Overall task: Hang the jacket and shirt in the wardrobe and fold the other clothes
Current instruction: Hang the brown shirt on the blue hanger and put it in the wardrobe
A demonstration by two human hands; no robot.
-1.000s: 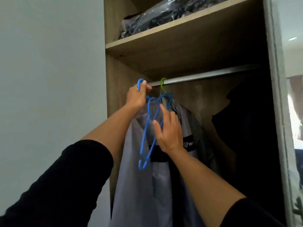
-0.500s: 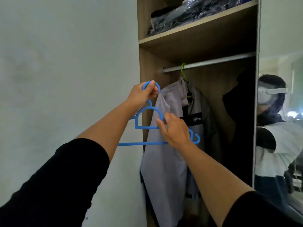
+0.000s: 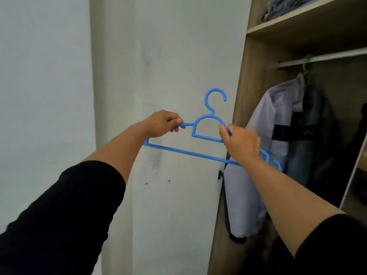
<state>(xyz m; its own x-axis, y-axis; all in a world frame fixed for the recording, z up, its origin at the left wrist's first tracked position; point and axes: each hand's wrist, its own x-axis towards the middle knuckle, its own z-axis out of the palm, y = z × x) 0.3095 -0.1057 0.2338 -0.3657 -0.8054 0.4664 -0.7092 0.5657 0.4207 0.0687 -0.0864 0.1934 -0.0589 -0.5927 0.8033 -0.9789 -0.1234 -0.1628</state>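
Presently both hands hold the blue hanger [image 3: 190, 151] out in front of the white wall [image 3: 168, 56], hook upward. The left hand [image 3: 161, 124] pinches its left shoulder bar; the right hand [image 3: 241, 142] grips its right shoulder. Just to the right, past the wardrobe's [image 3: 246, 100] wooden side edge, the grey jacket [image 3: 278, 120] hangs from a green hanger [image 3: 305, 62] on the rail [image 3: 327, 57]. A small mark on its dark chest band is too blurred to read. Bagged dark clothes [image 3: 278, 6] lie on the shelf above.
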